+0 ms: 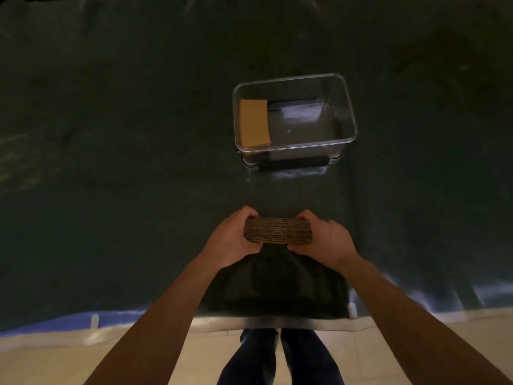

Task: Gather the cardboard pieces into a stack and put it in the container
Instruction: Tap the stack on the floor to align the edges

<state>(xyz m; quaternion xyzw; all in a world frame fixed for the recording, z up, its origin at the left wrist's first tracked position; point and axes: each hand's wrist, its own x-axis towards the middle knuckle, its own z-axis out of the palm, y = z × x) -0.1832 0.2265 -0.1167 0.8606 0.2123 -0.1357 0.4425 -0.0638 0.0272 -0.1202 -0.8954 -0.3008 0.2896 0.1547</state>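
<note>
Cardboard pieces, pressed into a thick stack [278,230] with ribbed corrugated edges facing the camera, sit at lower centre of the frame, clamped at both ends between the left hand [231,239] and right hand [324,238], fingers curled over the top. Whether the stack rests on the dark green cloth [125,162] or is just above it cannot be told. At upper centre stands a clear, round-cornered plastic container [351,120], open-topped, with a tan cardboard block [254,123] against its left wall; a dark handle [293,163] runs along its near side. Open cloth lies between stack and container. Dim light blurs the table's near edge [266,323].
</note>
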